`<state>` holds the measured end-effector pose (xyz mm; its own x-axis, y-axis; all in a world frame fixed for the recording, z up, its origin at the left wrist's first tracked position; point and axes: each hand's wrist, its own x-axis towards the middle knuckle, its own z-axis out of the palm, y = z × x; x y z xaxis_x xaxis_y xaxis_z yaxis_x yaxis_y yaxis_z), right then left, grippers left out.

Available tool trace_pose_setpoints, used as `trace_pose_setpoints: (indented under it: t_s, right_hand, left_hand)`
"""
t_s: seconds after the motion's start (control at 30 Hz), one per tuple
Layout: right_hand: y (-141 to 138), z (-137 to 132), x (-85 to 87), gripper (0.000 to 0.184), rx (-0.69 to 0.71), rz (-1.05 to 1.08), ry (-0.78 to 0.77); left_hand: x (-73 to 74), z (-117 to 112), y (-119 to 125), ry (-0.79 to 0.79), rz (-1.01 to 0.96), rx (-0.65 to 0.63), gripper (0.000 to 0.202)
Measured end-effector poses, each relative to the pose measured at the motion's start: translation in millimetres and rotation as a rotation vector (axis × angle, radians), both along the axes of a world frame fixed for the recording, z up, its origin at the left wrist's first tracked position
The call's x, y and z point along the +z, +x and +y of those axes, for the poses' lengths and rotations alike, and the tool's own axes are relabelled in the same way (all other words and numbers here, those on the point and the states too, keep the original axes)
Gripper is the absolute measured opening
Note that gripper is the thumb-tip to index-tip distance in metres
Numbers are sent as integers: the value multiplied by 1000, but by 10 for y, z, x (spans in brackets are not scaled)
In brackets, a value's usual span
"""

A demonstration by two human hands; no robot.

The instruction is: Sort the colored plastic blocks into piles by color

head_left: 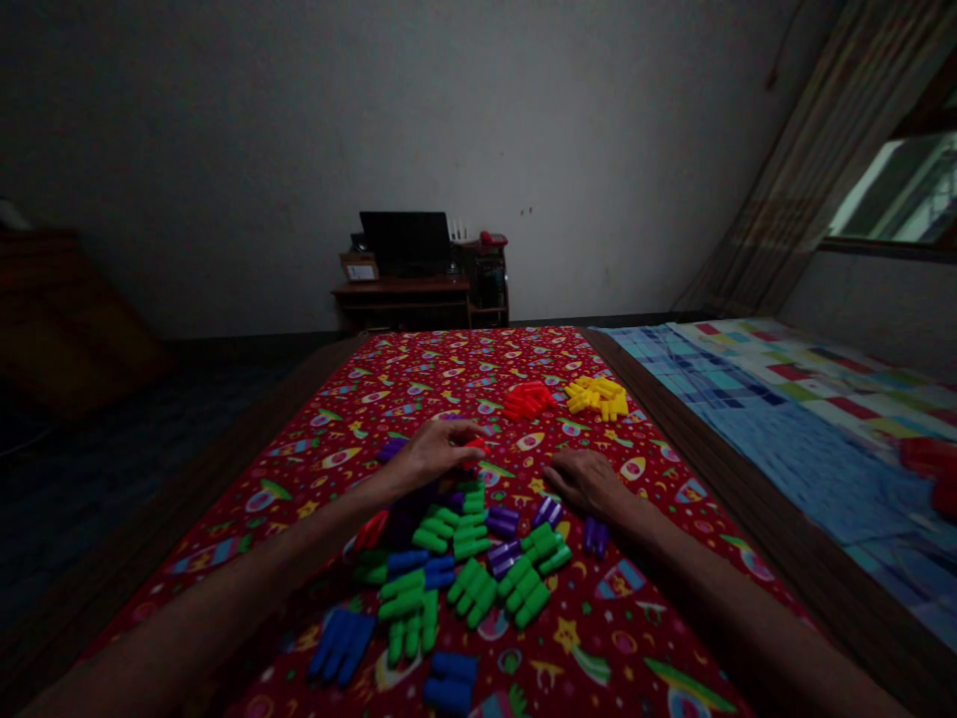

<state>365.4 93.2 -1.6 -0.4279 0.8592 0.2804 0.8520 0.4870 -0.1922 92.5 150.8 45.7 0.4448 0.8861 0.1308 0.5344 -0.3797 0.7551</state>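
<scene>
My left hand [432,455] is over the middle of the patterned red cloth, its thumb and fingers pinched on a red plastic building block [474,454]. To its right, my right hand [587,479] rests on the cloth with its fingers curled in; no block shows in it. Green blocks [473,590], purple blocks [503,558] and blue blocks [342,644] lie mixed between and in front of my forearms. Another red block [372,530] is partly hidden by my left forearm. One purple block [596,536] lies just below my right wrist.
Beyond my hands lie a heap of red blocks [529,401] and a heap of yellow blocks [598,397]. The cloth [419,374] covers a long surface with dark brown edges. A desk with a monitor [408,241] stands by the wall, and a bed [748,429] is at right.
</scene>
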Motion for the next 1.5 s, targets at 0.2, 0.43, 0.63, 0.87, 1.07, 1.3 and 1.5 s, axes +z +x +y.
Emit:
trace_pose_setpoints:
  t_s: [0.2,0.43,0.63,0.87,1.07,1.3,1.5]
  right_hand:
    - [145,-119,-118,36,-201,-9,57]
    - [99,-108,-70,36,-203,-27,44]
    - [103,-110,-80,36,-203,-13,58]
    - [111,-99,-89,37,-196,-3,57]
    - [138,-97,-105,38,-164,36,60]
    - [147,-101,-105,38,-162,50,70]
    - [168,-102,-117,37,-170,61,63]
  left_hand:
    - [-45,535,521,84,5,1,39]
    - [91,832,938,256,85,50,25]
    - [65,1022,995,281,114,46,17]
    - [32,1005,901,366,127,71,19]
    - [195,508,188,362,176,-26,23]
    - [146,-682,-1099,212,308,-91,21]
    - [-203,-1203,-1447,200,386,-100,32]
